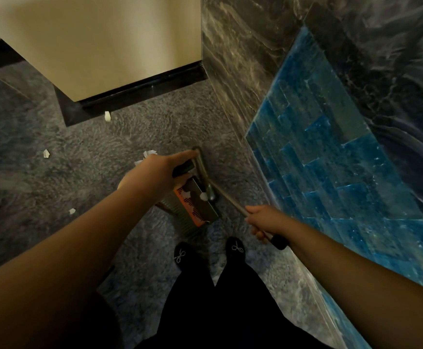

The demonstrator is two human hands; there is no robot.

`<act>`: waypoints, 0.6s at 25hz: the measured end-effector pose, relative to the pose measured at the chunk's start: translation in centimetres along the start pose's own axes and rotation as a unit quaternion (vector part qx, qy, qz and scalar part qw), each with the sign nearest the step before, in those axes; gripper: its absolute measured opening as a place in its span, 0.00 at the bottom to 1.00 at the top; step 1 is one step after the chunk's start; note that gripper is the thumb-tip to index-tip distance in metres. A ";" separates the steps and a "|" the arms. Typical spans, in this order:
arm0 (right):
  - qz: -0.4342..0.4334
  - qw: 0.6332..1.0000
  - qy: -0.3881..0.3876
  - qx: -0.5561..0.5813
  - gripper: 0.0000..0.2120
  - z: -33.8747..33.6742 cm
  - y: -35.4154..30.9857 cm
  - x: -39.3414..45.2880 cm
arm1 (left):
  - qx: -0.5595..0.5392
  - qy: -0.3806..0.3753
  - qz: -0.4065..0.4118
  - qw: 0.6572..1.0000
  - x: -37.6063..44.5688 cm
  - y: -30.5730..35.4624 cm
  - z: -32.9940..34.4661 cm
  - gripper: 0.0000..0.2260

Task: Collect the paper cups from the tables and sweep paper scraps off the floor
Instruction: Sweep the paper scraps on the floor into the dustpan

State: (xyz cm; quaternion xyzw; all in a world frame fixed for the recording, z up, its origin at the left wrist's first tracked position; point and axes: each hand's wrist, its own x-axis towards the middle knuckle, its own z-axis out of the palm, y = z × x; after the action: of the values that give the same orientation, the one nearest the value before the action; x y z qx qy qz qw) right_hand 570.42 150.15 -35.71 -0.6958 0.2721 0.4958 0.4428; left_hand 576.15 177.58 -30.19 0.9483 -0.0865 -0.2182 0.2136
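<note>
Left hand (163,170) is gripping the dustpan handle (184,168) low over the floor (54,177) while the right hand (265,220) is clutching the broom handle (230,199) (slanting forward-left) amid paper scraps (46,153).

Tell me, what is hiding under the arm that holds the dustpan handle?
Crumpled white paper scraps peek out beside the left hand, which grips the black dustpan handle. The forearm covers whatever else lies on the grey carpet beneath it, so more scraps there cannot be seen.
</note>
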 end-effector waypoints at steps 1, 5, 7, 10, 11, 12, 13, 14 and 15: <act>0.003 1.000 -0.006 0.005 0.26 -0.2 0.2 -0.5 | 0.007 -0.004 -0.006 1.000 0.0 0.0 0.0 0.25; 0.001 0.999 -0.033 -0.015 0.26 -0.9 1.5 -3.5 | 0.025 -0.016 -0.017 0.999 0.1 0.3 -0.2 0.26; -0.005 0.999 -0.040 -0.020 0.26 -1.1 1.7 -4.3 | 0.018 -0.004 -0.001 1.000 0.0 0.7 -0.2 0.26; -0.019 0.999 -0.025 -0.034 0.27 -1.3 1.3 -4.8 | 0.005 -0.001 0.005 1.000 -0.6 0.9 -0.4 0.26; -0.024 0.999 -0.021 -0.039 0.26 -1.5 1.1 -4.8 | 0.006 -0.002 0.005 1.000 -1.0 0.8 -0.5 0.26; -0.031 0.998 -0.018 -0.042 0.26 -1.6 0.9 -4.9 | 0.008 -0.001 0.002 1.000 -1.5 0.5 -0.6 0.26; -0.036 0.998 -0.016 -0.045 0.26 -1.7 0.6 -5.0 | 0.006 0.003 -0.005 1.000 -2.0 0.3 -0.8 0.27; -0.041 0.998 -0.016 -0.051 0.26 -1.7 0.3 -5.1 | -0.004 0.014 -0.016 1.000 -2.6 0.0 -1.1 0.27; -0.047 0.997 -0.016 -0.059 0.26 -1.7 -0.1 -5.1 | -0.019 0.027 -0.031 0.999 -3.2 -0.3 -1.5 0.27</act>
State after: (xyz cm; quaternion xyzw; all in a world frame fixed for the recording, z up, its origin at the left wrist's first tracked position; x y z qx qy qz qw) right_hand 569.41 148.34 -30.71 -0.7249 0.2024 0.5004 0.4279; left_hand 574.03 179.22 -27.91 0.9520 -0.0472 -0.2003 0.2267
